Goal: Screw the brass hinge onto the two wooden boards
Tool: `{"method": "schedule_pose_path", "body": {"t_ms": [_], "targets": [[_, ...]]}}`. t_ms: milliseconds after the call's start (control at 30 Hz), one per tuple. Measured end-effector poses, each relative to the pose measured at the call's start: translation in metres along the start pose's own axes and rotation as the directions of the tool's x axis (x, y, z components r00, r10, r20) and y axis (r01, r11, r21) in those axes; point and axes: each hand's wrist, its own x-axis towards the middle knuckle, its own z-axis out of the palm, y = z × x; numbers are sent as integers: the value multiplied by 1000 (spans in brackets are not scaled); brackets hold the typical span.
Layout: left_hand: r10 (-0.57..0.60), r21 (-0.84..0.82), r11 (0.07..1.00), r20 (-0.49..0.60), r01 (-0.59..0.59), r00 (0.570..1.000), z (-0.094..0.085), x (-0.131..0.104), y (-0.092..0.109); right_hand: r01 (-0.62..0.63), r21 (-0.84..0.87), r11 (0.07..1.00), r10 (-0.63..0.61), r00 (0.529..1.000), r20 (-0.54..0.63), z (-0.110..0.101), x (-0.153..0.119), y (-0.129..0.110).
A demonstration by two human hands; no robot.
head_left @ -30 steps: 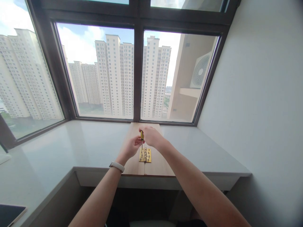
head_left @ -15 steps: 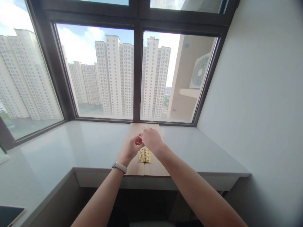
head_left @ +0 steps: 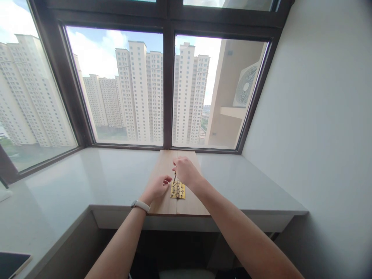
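A brass-coloured hinge [head_left: 181,190] lies across the seam between two light wooden boards [head_left: 162,207], with several small screws on its leaves. My right hand [head_left: 186,170] is above the hinge's far end, its fingers closed on a thin dark metal rod [head_left: 174,178] that looks like a hex key. The rod slants down to the left leaf, and its upper part is hidden in the fingers. To the left of the hinge, close to the board, my left hand [head_left: 159,186] holds nothing visible, its fingers bent and slightly apart. A watch with a pale strap is on the left wrist.
The boards rest on a white counter [head_left: 116,178] that runs along dark-framed windows [head_left: 169,97]. A white wall [head_left: 314,116] stands at the right. A dark flat device [head_left: 13,261] lies at the lower left. The counter's front edge is below the boards.
My left hand has parted from my right hand and moved down and left. The rod in my right hand now shows, pointing down at the hinge.
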Motion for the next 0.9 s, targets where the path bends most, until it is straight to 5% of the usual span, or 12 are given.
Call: {"method": "schedule_pose_path", "body": {"t_ms": [267, 500, 733, 900], "targets": [[96, 96, 991, 14, -97, 995, 6, 0, 22, -60, 114, 992, 94, 941, -324, -33, -18, 17], [123, 136, 984, -35, -117, 992, 13, 1, 29, -174, 356, 918, 345, 794, -501, -42, -95, 33], [-10, 52, 998, -291, 26, 957, -26, 16, 7, -340, 628, 700, 671, 616, -414, -18, -197, 40], [-110, 132, 978, -329, 161, 938, -37, 22, -18, -366, 724, 585, 764, 549, -340, 1, -237, 30]]}}
